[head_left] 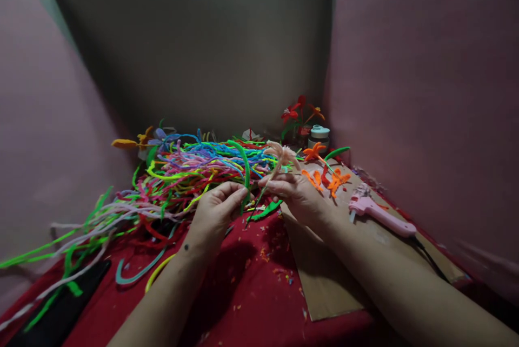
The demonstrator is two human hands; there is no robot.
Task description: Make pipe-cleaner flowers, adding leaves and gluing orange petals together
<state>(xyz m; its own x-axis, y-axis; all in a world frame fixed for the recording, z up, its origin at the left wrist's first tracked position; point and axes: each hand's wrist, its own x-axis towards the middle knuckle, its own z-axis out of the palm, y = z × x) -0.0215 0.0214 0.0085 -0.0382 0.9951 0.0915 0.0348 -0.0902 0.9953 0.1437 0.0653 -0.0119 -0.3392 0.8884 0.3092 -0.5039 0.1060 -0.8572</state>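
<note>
My left hand [221, 204] pinches a green pipe-cleaner leaf [245, 166], which stands upright and curves over to the left at its top. Between the fingers of my right hand [294, 193] is the thin stem of a pale peach pipe-cleaner flower [279, 157], its petals drooping above the hand. The stem slants down to the left, close beside the leaf. Just under the hands, another green leaf [265, 211] lies on the red cloth [255, 282].
A heap of colourful pipe cleaners [203, 168] spreads behind and left. On the cardboard [324, 287] at right lie a pink glue gun [381, 214] and orange flower pieces [338, 180]. A lidded jar [319, 139] and red flowers [290, 114] stand at the back.
</note>
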